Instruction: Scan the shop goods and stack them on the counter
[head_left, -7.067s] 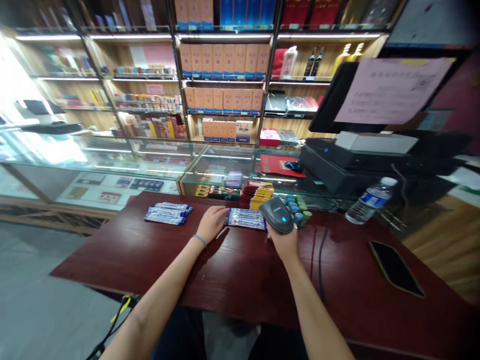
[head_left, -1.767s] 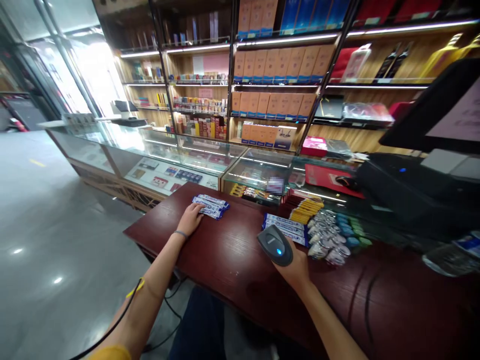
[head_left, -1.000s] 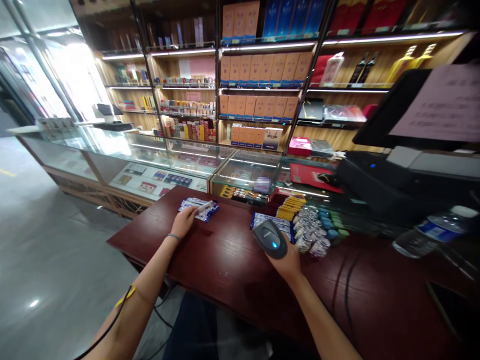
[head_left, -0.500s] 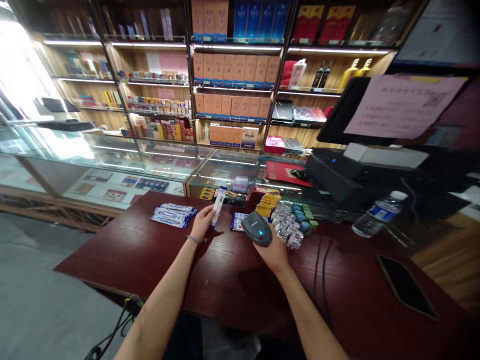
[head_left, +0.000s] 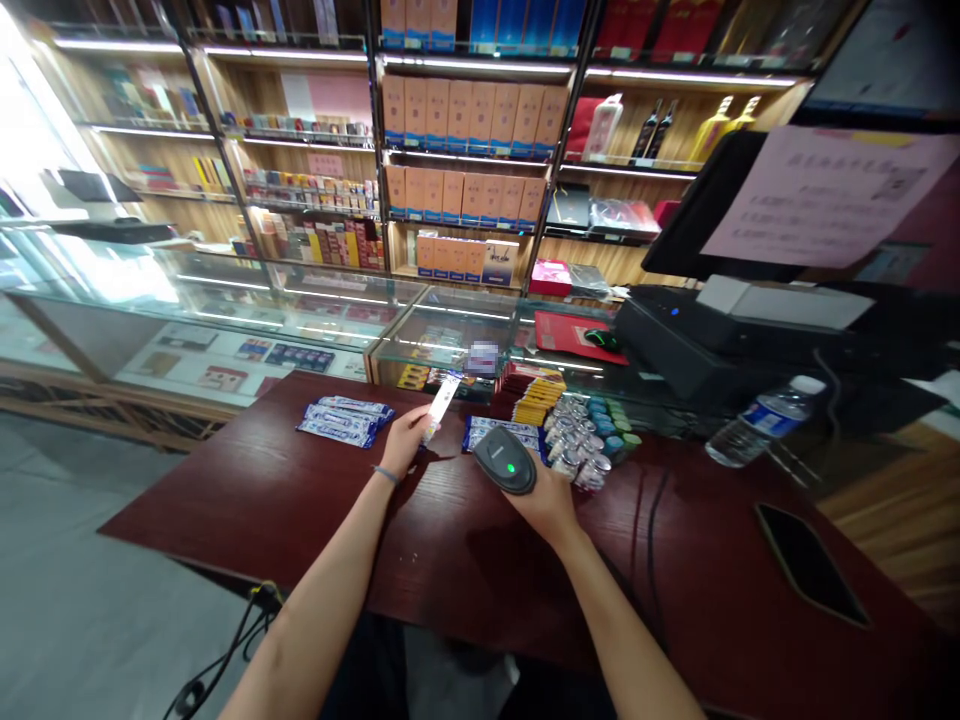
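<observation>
Pinched in my left hand [head_left: 406,440] is a slim white-and-blue snack packet [head_left: 442,408], tilted up above the table with its pale side lit. My right hand [head_left: 547,498] is wrapped round a dark barcode scanner [head_left: 505,460], which shows a green light and points toward the packet. Left of my left hand lies a bunch of similar blue-and-white packets [head_left: 341,420]. Partly behind the scanner are more blue-and-white packets [head_left: 480,432]. Rows of small silver-topped jars [head_left: 576,440] stand just beyond my right hand, beside stacked yellow packets [head_left: 538,396].
The dark red table [head_left: 300,510] borders a glass display counter [head_left: 330,315]. On the right are a water bottle [head_left: 765,425], a phone [head_left: 812,563], a cable [head_left: 654,540] and a black monitor [head_left: 690,220]. A mouse [head_left: 602,340] sits on a red mat [head_left: 562,335].
The scanner's light has turned from blue to green, and the packet in my left hand is now brightly lit. The scanner has shifted slightly left; the view has tilted down a little.
</observation>
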